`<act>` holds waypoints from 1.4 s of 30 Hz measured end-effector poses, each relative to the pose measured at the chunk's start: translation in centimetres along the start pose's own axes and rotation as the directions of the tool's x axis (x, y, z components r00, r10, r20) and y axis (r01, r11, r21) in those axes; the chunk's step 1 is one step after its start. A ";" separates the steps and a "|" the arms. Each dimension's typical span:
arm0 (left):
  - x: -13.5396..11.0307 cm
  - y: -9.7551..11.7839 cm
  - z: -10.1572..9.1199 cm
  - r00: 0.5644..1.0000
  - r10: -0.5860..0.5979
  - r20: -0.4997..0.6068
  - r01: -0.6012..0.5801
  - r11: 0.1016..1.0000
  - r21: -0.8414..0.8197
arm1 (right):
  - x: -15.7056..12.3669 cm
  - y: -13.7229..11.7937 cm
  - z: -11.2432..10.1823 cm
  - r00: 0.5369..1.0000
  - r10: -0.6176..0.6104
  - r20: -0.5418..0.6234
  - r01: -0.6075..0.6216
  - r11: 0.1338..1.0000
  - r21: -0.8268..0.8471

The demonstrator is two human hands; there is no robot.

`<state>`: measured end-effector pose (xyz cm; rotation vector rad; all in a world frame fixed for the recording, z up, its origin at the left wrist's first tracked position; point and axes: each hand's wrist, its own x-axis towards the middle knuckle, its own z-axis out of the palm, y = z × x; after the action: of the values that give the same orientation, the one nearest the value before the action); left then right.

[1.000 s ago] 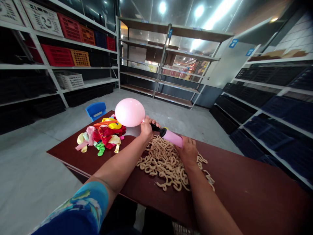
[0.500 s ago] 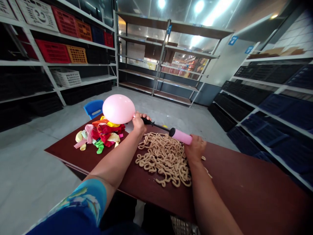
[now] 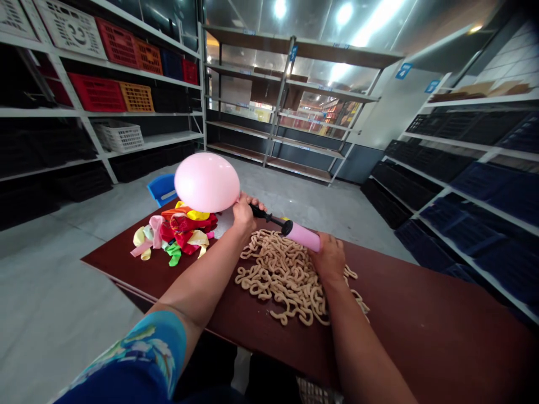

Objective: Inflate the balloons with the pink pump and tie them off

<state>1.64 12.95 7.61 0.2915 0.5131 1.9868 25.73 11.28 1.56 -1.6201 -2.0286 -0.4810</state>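
A round pink balloon (image 3: 206,182), blown up, stands off the left side of my left hand (image 3: 245,212). That hand is closed around the balloon's neck and the black end of a hand balloon pump (image 3: 304,237). My right hand (image 3: 329,257) wraps the far end of the pump's pink barrel. Only a short stretch of black rod shows between the barrel's cap and my left hand. Beneath the pump lies a heap of tan, curled cord-like pieces (image 3: 282,275). Limp balloons (image 3: 181,227) in several colours are piled left of my left forearm.
The dark red table (image 3: 400,314) carries both piles. Past its far left edge stands a blue chair (image 3: 162,189). Shelves with red crates (image 3: 99,92) line the left, a metal rack (image 3: 278,101) stands at the back, and dark blue bins (image 3: 484,219) fill shelves at right.
My right hand has pushed the pink barrel leftward, toward my left hand, so less rod shows. The balloon looks larger. The view has shifted slightly.
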 end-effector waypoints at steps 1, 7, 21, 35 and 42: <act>0.4 0.7 -0.2 1.000 0.026 -0.009 -0.026 1.000 -0.002 | 0.0 0.6 0.1 0.999 0.034 0.001 -0.034 0.999 -0.012; 1.4 2.3 -0.7 0.995 0.095 -0.025 -0.095 0.995 0.022 | 0.1 2.7 0.8 0.990 0.138 -0.037 -0.139 0.990 -0.033; -2.2 -3.0 0.4 0.996 -0.059 0.060 0.057 0.998 0.040 | -0.5 -1.9 -0.8 0.998 -0.067 0.013 0.067 0.997 0.027; 0.5 1.4 -0.1 0.997 0.071 -0.029 -0.071 0.997 0.003 | -0.1 2.2 0.3 0.982 0.163 0.094 -0.159 0.986 -0.055; -1.1 -1.7 0.3 1.000 0.005 -0.013 -0.005 1.000 0.006 | -0.3 -0.5 -0.4 0.999 0.036 0.028 -0.035 0.999 -0.032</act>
<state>3.59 12.68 7.04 0.2839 0.5273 1.9932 25.35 10.69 1.66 -1.6874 -2.0189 -0.4817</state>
